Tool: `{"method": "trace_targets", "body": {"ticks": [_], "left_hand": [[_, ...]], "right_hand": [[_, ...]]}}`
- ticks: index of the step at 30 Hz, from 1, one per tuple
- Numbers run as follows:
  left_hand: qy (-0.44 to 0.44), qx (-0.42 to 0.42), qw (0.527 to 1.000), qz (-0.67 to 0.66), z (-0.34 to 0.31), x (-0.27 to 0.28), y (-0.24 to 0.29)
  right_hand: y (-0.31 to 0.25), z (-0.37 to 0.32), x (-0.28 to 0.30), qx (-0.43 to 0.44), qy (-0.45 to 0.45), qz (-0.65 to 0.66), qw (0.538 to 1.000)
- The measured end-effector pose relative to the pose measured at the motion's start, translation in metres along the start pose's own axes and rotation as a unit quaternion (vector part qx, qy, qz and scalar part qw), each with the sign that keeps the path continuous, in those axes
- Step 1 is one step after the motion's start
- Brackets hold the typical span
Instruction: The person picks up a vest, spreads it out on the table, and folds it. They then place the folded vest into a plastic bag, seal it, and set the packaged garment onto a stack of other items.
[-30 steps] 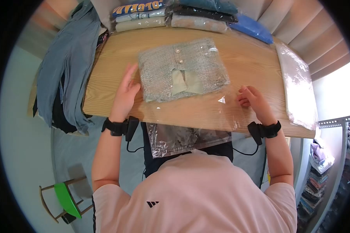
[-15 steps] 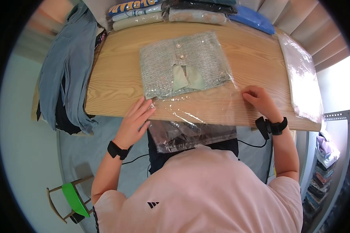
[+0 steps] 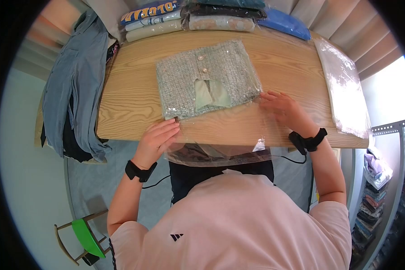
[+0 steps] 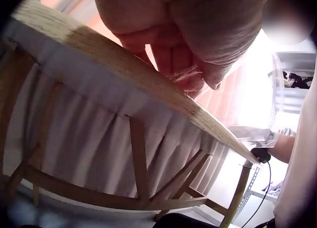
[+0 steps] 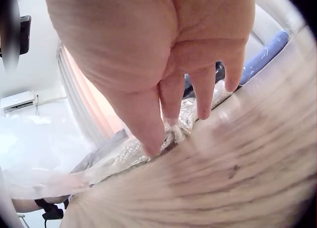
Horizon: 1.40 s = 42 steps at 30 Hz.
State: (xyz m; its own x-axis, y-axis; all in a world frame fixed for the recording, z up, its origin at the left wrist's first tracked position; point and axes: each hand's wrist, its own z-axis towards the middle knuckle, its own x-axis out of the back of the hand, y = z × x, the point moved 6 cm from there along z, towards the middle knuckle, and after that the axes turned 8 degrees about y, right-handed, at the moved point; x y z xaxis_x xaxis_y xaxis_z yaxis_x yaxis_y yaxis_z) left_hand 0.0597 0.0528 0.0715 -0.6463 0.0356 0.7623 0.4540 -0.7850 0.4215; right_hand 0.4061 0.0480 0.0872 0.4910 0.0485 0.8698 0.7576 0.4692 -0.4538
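Note:
A folded grey-green tweed garment (image 3: 229,63) with pearl-like buttons lies in a clear plastic bag on the wooden table. The bag's loose end (image 3: 216,157) hangs over the near edge toward the person's lap. At the garment's lower left corner rests the left hand (image 3: 156,141), fingers extended over the plastic. The right hand (image 3: 285,112) is at the lower right corner, its fingers stretched toward the garment. In the right wrist view the right hand's fingers (image 5: 203,97) are spread and straight, close to the bagged garment (image 5: 131,156).
Bagged folded clothes (image 3: 155,29) are stacked along the far edge, with a blue package (image 3: 283,23) beside them. Clear bags (image 3: 342,87) lie at the right end. Blue-grey clothing (image 3: 76,76) drapes at the left. A green-backed chair (image 3: 87,237) stands on the floor.
The left hand has come down from beside the garment to its lower left corner. The right hand has moved left to the lower right corner, and the bag's loose end has shifted upward.

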Motion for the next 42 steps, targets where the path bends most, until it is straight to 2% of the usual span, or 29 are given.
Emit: {"method": "trace_targets", "body": {"ticks": [2, 4, 6, 8, 12, 14, 15, 16, 17, 19, 20, 22, 27, 29, 30, 32, 33, 35, 36, 38, 42], "left_hand": [[0.007, 0.015, 1.000, -0.016, 0.001, 0.001, 0.001], [0.012, 0.014, 1.000, -0.021, 0.003, 0.002, 0.005], [0.017, 0.012, 0.999, -0.025, 0.004, 0.004, 0.008], [0.085, 0.023, 0.996, 0.004, 0.003, 0.011, 0.008], [0.085, -0.013, 0.996, 0.031, -0.001, 0.019, 0.003], [0.056, 0.041, 0.997, -0.015, -0.008, 0.020, -0.006], [0.056, 0.042, 0.997, -0.015, -0.009, 0.022, -0.003], [0.060, 0.087, 0.994, -0.042, -0.012, 0.026, -0.002], [0.063, 0.132, 0.987, -0.067, -0.015, 0.027, -0.003], [0.080, 0.169, 0.979, -0.082, -0.021, 0.026, -0.003], [0.098, 0.203, 0.969, -0.097, -0.024, 0.026, -0.005], [0.124, 0.221, 0.961, -0.113, -0.027, 0.021, -0.008], [0.175, 0.257, 0.939, -0.146, -0.029, 0.013, -0.011], [0.220, 0.296, 0.910, -0.191, -0.030, 0.010, -0.011], [0.220, 0.297, 0.910, -0.190, -0.028, 0.010, -0.008], [0.266, 0.349, 0.864, -0.247, -0.029, 0.010, -0.007], [0.266, 0.349, 0.864, -0.246, -0.028, 0.008, -0.006], [0.288, 0.423, 0.819, -0.260, -0.037, 0.002, -0.013], [0.288, 0.425, 0.819, -0.258, -0.038, -0.002, -0.014], [0.290, 0.449, 0.808, -0.250, -0.044, -0.011, -0.017], [0.301, 0.439, 0.822, -0.203, -0.040, -0.011, -0.012]], "right_hand": [[-0.004, -0.001, 0.000, 0.000, 0.020, 0.014, 1.000], [-0.009, 0.000, 0.004, -0.006, 0.086, 0.022, 0.996], [-0.012, 0.004, 0.006, -0.013, 0.090, 0.002, 0.996], [-0.008, 0.006, 0.009, -0.021, 0.095, -0.020, 0.995], [-0.003, 0.007, 0.013, -0.052, 0.077, 0.030, 0.995], [-0.004, 0.003, 0.013, -0.062, 0.056, 0.045, 0.995], [0.002, -0.005, 0.009, -0.127, 0.037, 0.132, 0.982], [0.006, -0.014, 0.003, -0.191, 0.016, 0.218, 0.957], [0.005, -0.018, 0.002, -0.191, 0.014, 0.218, 0.957], [0.009, -0.031, -0.005, -0.277, 0.019, 0.258, 0.925], [0.007, -0.035, -0.011, -0.278, 0.017, 0.259, 0.925], [-0.005, -0.036, -0.004, -0.169, 0.182, 0.253, 0.935], [-0.020, -0.036, -0.013, -0.134, 0.205, 0.270, 0.931], [-0.017, -0.036, -0.019, -0.203, 0.252, 0.356, 0.877], [-0.020, -0.032, -0.022, -0.203, 0.252, 0.357, 0.877], [-0.022, -0.029, -0.020, -0.207, 0.341, 0.365, 0.841], [-0.025, -0.027, -0.021, -0.207, 0.341, 0.366, 0.841], [-0.024, -0.027, -0.021, -0.257, 0.362, 0.336, 0.831], [-0.024, -0.025, -0.023, -0.258, 0.361, 0.338, 0.830], [-0.018, -0.027, -0.030, -0.325, 0.364, 0.310, 0.816], [-0.014, -0.025, -0.035, -0.345, 0.363, 0.288, 0.816]]}}
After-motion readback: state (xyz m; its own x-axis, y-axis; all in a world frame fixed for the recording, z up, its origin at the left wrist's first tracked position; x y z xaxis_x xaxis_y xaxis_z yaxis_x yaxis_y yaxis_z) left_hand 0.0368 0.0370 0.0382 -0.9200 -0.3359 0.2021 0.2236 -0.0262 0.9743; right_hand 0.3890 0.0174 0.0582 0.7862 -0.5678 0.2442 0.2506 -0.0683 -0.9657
